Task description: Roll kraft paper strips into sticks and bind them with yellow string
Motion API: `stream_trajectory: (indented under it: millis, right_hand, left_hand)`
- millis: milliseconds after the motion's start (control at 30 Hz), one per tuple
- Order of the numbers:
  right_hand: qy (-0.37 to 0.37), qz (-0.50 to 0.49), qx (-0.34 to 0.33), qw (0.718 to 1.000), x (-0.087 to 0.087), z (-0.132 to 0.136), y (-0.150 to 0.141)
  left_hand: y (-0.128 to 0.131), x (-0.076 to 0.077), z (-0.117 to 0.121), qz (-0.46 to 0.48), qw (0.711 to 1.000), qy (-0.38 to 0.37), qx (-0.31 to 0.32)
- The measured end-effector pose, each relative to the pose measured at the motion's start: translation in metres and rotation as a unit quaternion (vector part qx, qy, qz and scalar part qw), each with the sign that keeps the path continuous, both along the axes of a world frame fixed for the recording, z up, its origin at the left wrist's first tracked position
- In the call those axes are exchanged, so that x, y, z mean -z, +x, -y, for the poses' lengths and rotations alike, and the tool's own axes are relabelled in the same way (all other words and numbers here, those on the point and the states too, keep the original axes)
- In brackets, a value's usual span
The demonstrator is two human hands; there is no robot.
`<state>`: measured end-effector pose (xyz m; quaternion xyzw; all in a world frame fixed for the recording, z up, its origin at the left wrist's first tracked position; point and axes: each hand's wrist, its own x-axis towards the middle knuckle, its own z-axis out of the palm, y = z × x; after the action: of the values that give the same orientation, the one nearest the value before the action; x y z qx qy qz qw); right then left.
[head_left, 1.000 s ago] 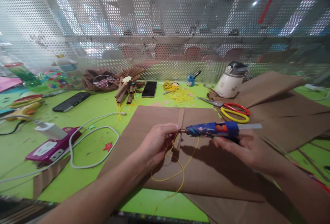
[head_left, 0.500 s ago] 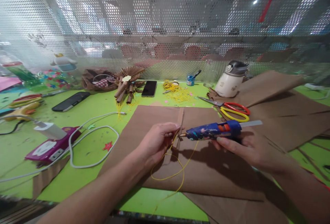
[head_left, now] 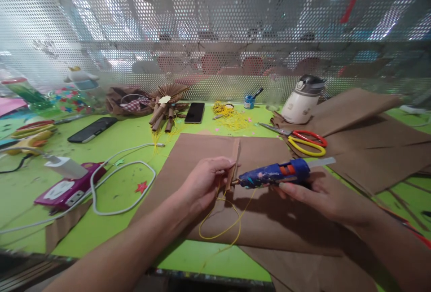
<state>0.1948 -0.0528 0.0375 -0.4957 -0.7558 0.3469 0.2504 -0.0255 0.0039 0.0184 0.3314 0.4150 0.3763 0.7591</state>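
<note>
Between the fingertips of my left hand (head_left: pixel 210 180) is a narrow folded strip of brown paper (head_left: pixel 235 159), held upright over a large brown paper sheet (head_left: pixel 188 153). A yellow string (head_left: pixel 215 237) hangs from near the strip and loops across the sheet. My right hand (head_left: pixel 319 195) is wrapped round a blue hot glue gun (head_left: pixel 269 174), with a clear glue stick (head_left: pixel 323 162) poking out of its back. The gun's nozzle meets the lower part of the strip, though I cannot make out any glue there.
Red and yellow handled scissors (head_left: pixel 308 143) lie right of the sheet, near a white bottle (head_left: pixel 303 99) and more brown paper (head_left: pixel 370 153). On the left are a purple power strip (head_left: pixel 72 189), a looped white cable (head_left: pixel 124 213) and a phone (head_left: pixel 92 129). A paper craft (head_left: pixel 164 110) stands behind.
The glue gun's nozzle has shifted slightly down along the paper strip, and the gun has moved a little left. The strip's lower end shows more plainly now. My left hand keeps its pinch.
</note>
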Motion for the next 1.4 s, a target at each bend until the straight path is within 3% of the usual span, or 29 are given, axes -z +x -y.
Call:
stream_trajectory:
  millis: [200,600,900,1200,1400]
  right_hand:
    - [0.001,-0.012,-0.025,1.0,0.0031,-0.0006,0.0016]
    - [0.032,-0.015,-0.001,0.999,0.0034,-0.0042,0.0072]
    - [0.022,-0.007,-0.036,0.999,0.0063,0.0001,0.0049]
    - [0.049,-0.002,-0.005,0.999,0.0015,-0.0012,0.0081]
    - [0.029,-0.01,-0.05,0.998,-0.001,0.0002,0.0049]
  left_hand:
    - [-0.0002,-0.0005,-0.0003,-0.006,1.0,-0.01,-0.004]
    - [-0.0009,0.0025,-0.0017,0.02,1.0,-0.013,0.016]
    - [-0.0005,0.0054,-0.0031,0.02,0.999,-0.035,0.003]
    - [0.0004,0.0013,-0.0021,0.012,1.0,-0.012,0.02]
    - [-0.0007,0.0049,-0.0014,0.015,1.0,-0.017,0.017]
